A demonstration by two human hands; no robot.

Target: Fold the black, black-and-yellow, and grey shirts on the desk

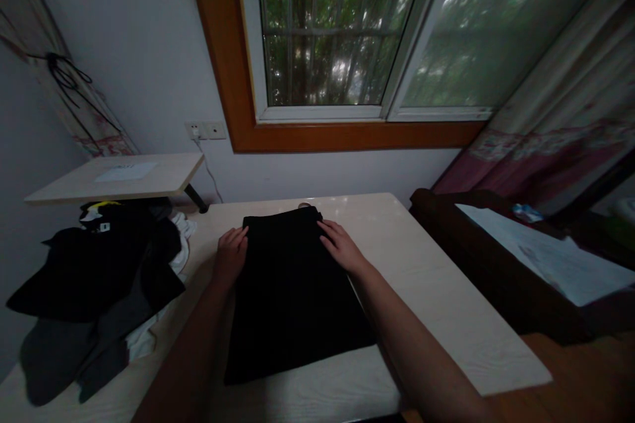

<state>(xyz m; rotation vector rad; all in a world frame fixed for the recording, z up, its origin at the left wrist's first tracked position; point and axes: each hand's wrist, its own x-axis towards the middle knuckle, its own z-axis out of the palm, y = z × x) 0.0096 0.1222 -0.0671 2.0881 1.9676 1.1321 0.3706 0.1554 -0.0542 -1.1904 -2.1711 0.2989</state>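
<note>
Tabletop (446,277) bears black garment (295,287), left fingers (239,238) and right fingers (333,231) touching its edges, grip unclear.

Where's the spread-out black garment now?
The black garment lies on the pale table in the head view's lower centre, between the left hand and right hand, right of the clothes pile.

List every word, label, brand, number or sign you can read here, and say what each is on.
None can be read.
Paper on the raised wooden shelf: dark print, too blurred to read.
White label on the piled black clothing: too small to read.
Pale sheet at right: faint marks, too blurred to tell if they are words.
Black garment between left hand and right hand: no lettering shows.
</note>
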